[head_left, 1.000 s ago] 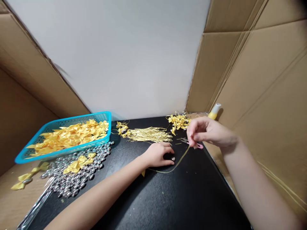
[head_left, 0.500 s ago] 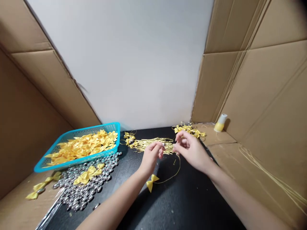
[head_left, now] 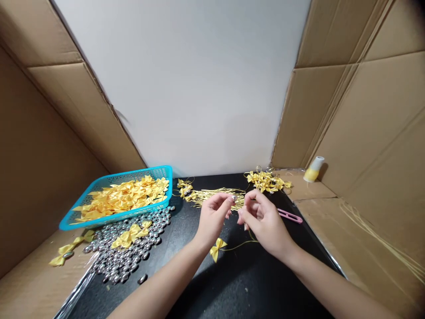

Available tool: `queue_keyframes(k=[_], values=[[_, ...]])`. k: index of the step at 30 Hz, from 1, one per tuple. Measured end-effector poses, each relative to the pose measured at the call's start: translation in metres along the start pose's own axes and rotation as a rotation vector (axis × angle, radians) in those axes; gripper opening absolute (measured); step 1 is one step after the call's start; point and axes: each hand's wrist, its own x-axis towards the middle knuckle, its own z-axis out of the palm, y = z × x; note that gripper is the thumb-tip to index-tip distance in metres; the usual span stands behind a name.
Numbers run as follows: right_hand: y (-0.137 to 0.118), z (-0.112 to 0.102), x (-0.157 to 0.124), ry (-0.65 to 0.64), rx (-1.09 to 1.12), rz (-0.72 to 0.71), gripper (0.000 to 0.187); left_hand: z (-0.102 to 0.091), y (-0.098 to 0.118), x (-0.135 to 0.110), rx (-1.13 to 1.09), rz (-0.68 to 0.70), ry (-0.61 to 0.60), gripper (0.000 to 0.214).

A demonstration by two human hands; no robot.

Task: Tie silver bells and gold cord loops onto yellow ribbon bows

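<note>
My left hand (head_left: 212, 219) is closed, pinching a shiny silver bead (head_left: 234, 199) between thumb and forefinger. Close to its right, the thumb and fingers of my right hand (head_left: 268, 226) are pinched on a thin yellow cord (head_left: 239, 245). The cord's end at the fingertips is too small to make out. From there the cord curves down to a yellow satin bow (head_left: 218, 250) on the black table, below and between both hands. Behind the fingers lies a bundle of short gold strips (head_left: 212, 194), partly covered by the hands.
At left, a turquoise basket (head_left: 116, 216) holds many yellow bows, with silver beads (head_left: 114, 266) spread before it and some bows (head_left: 126, 238) on them. Bows with cords (head_left: 267, 181) lie back right, near a pink-handled tool (head_left: 292, 216), a thread cone (head_left: 314, 169) and long yellow cords (head_left: 375, 239).
My two hands have come closer together, the right one lower beside the bead. The whole view has shifted slightly, and the pink-handled tool now shows past my right hand.
</note>
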Motion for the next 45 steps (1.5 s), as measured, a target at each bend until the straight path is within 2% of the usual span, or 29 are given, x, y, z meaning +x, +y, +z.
queue_keyframes(k=[9,11,15,17,19,22,27,29,31,33,35,36,38,39,41,45], values=[[0.007,0.002,0.000,0.047,-0.021,-0.029,0.016,0.002,-0.003,-0.006,0.078,0.097,0.030,0.013],[0.008,0.001,0.001,0.080,-0.048,-0.047,0.016,0.002,-0.005,-0.012,0.128,0.155,0.053,0.012],[0.010,-0.002,0.001,0.145,-0.157,-0.174,0.013,0.001,-0.007,-0.020,0.347,0.378,0.117,0.015],[0.009,-0.004,0.002,0.145,-0.228,-0.257,0.012,-0.001,-0.004,-0.017,0.358,0.383,0.125,0.013],[0.008,-0.005,0.002,0.131,-0.279,-0.325,0.012,-0.003,0.000,-0.011,0.290,0.327,0.059,0.012],[0.007,-0.006,0.002,0.100,-0.307,-0.365,0.012,-0.006,0.007,-0.002,0.196,0.281,-0.111,0.012],[0.007,-0.006,0.003,0.011,-0.204,-0.266,0.016,-0.014,0.016,0.003,0.190,0.287,-0.191,0.007],[0.006,-0.006,0.004,-0.048,-0.152,-0.208,0.019,-0.019,0.029,0.006,0.209,0.289,-0.194,0.008],[0.005,-0.008,0.006,-0.097,-0.114,-0.162,0.021,-0.025,0.055,0.015,0.235,0.338,-0.146,0.012],[0.005,-0.012,0.010,-0.104,-0.084,-0.145,0.021,-0.029,0.095,0.027,0.266,0.457,-0.042,0.011],[0.005,-0.018,0.016,-0.066,-0.073,-0.143,0.021,-0.028,0.142,0.041,0.298,0.643,0.025,0.010],[0.005,-0.022,0.018,-0.040,-0.075,-0.145,0.021,-0.027,0.163,0.046,0.306,0.739,0.028,0.008],[0.005,-0.030,0.022,0.002,-0.079,-0.148,0.023,-0.021,0.194,0.054,0.351,0.837,-0.032,0.012],[0.003,-0.034,0.024,0.016,-0.079,-0.149,0.024,-0.017,0.203,0.055,0.351,0.843,-0.041,0.014],[-0.004,-0.042,0.026,0.044,-0.074,-0.161,0.027,-0.012,0.208,0.055,0.324,0.803,-0.030,0.010],[-0.044,-0.044,0.033,0.079,-0.089,-0.246,0.028,-0.004,0.193,0.051,0.320,0.690,0.004,0.006]])
